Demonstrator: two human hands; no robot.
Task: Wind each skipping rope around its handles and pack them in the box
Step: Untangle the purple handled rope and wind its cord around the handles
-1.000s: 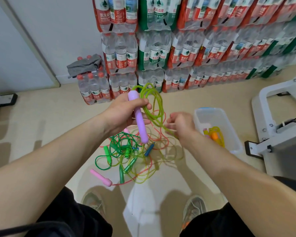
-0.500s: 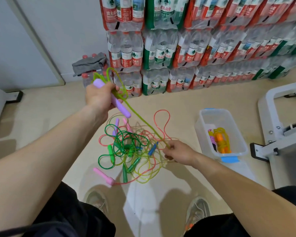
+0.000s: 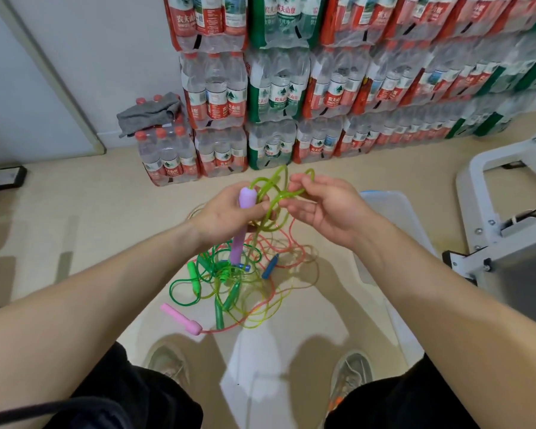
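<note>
Rope (image 3: 268, 185), the yellow-green one, is up in front of me, looped beside the purple handle (image 3: 247, 197) that my left grip (image 3: 226, 212) is wrapped around. I hold the handle roughly upright so it serves as a spool, with its lower end hanging clear of the pile (image 3: 229, 283) on the floor (image 3: 75, 243). My right grip (image 3: 328, 212) pinches a strand of the rope between thumb and forefinger just beside the handle, close enough, I judge, to lay the next turn without letting the loops spring open. The loose length trails down into the pile, tangled among green and red ropes, so slack should be fed gently or the others may drag up with it. The box (image 3: 396, 205) sits on the floor just beyond my right wrist, mostly hidden by my arm and handy for the drop once winding is done.
</note>
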